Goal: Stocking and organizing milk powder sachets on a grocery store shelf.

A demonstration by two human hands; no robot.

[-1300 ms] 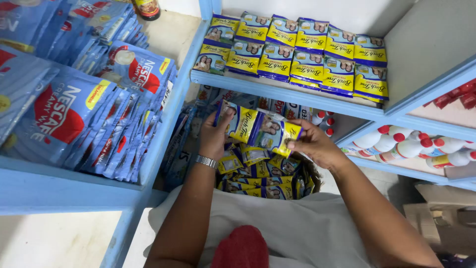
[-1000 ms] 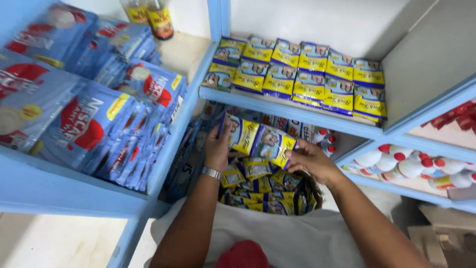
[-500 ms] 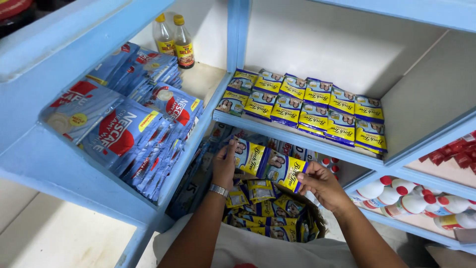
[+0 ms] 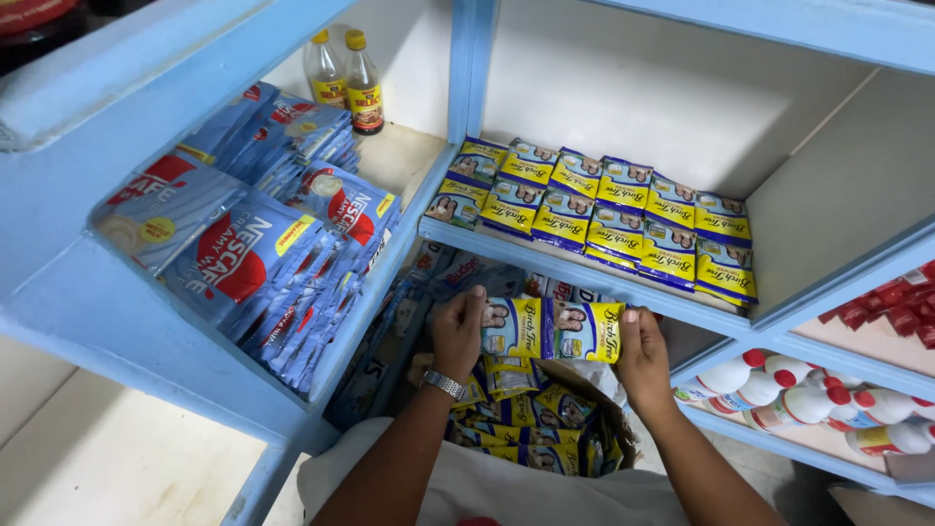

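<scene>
My left hand and my right hand together hold a strip of blue-and-yellow sachets, stretched flat between them just below a light blue shelf. A silver watch sits on my left wrist. Directly under the hands an open bag is filled with several more sachets of the same kind. On the shelf above, two rows of matching blue-and-yellow sachets lie side by side, filling it from left to right.
Blue-and-red sachet packs hang and stack on the left shelf, with two brown sauce bottles behind them. White bottles with red caps lie on the lower right shelf. Red packets sit at far right.
The view tilted up and the shelves came closer. My hands lifted the strip of sachets out of the bag and straightened it level under the shelf edge.
</scene>
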